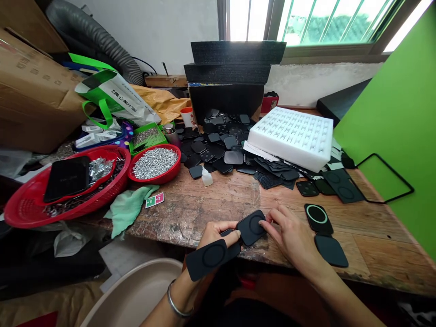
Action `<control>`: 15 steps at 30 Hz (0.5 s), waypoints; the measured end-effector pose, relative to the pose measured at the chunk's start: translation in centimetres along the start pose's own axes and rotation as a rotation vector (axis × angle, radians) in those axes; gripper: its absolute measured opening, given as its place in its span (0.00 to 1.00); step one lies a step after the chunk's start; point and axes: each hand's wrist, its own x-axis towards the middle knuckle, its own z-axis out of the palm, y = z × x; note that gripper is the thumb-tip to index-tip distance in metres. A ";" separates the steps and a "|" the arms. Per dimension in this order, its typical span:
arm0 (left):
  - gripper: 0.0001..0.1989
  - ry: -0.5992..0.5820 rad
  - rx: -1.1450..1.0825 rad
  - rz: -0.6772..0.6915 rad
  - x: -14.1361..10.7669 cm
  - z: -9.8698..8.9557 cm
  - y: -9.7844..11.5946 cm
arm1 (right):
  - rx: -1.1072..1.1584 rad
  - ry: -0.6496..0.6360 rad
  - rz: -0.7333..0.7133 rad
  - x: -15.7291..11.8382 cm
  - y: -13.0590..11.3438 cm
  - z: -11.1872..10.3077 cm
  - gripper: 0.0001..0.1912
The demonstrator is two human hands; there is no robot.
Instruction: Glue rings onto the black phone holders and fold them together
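My left hand (220, 234) is closed on a folding black pad (206, 260) made of hinged panels, near the table's front edge. One panel, with a ring outline, hangs down over the wrist. The upper square panel (251, 228) also bears a faint ring and points up to the right. At that panel's right edge, my right hand (284, 231) pinches with thumb and fingers touching it. Right of my hands, another unfolded pad (331, 250) lies on the wood, its far panel showing a pale green ring (316, 213).
Black square parts (218, 145) are heaped at the back, beside a white foam tray (289, 136). Red baskets (173, 170) with metal pins stand left, near a green cloth (127, 206), a card (154, 200) and a small bottle (206, 177). A beige basin (136, 290) sits below.
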 end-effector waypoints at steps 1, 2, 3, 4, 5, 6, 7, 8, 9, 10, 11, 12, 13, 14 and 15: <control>0.14 0.002 -0.025 -0.013 0.1 0.0 -0.3 | -0.096 0.024 0.012 0.0 0.2 -0.1 0.14; 0.15 0.004 -0.058 -0.026 0.2 0.0 -0.7 | -0.151 0.049 0.051 0.0 0.5 -0.1 0.16; 0.15 0.008 -0.099 -0.041 0.3 0.0 -1.0 | -0.153 0.069 0.104 0.0 0.6 -0.1 0.19; 0.16 0.012 -0.140 -0.057 0.3 0.0 -1.3 | -0.098 0.071 0.154 0.0 0.7 0.1 0.21; 0.16 0.019 -0.176 -0.069 0.3 0.1 -1.5 | 0.009 0.050 0.188 0.0 0.7 0.4 0.24; 0.16 0.022 -0.203 -0.079 0.3 0.2 -1.7 | 0.151 0.003 0.199 0.1 0.5 0.7 0.24; 0.15 0.022 -0.219 -0.087 0.1 0.2 -1.8 | 0.302 -0.046 0.196 0.1 0.2 1.0 0.22; 0.15 0.012 -0.223 -0.091 0.0 0.3 -1.9 | 0.443 -0.082 0.192 0.1 -0.3 1.5 0.19; 0.16 -0.004 -0.217 -0.094 -0.2 0.3 -2.0 | 0.562 -0.095 0.194 0.1 -0.9 1.9 0.17; 0.16 -0.018 -0.208 -0.093 -0.4 0.2 -2.0 | 0.658 -0.090 0.204 0.1 -1.5 2.4 0.16; 0.17 -0.029 -0.198 -0.091 -0.7 0.0 -2.0 | 0.737 -0.080 0.229 0.1 -2.1 2.8 0.18; 0.17 -0.038 -0.184 -0.094 -1.0 -0.4 -2.1 | 0.805 -0.087 0.263 0.1 -2.7 3.3 0.21; 0.17 -0.043 -0.169 -0.097 -1.4 -1.1 -2.2 | 0.867 -0.120 0.299 0.1 -3.3 3.7 0.22; 0.16 -0.046 -0.153 -0.103 -2.0 -2.0 -2.4 | 0.920 -0.175 0.341 0.2 -3.7 4.2 0.23; 0.15 -0.057 -0.129 -0.112 -2.7 -3.1 -2.6 | 0.964 -0.235 0.386 0.2 -4.1 4.5 0.24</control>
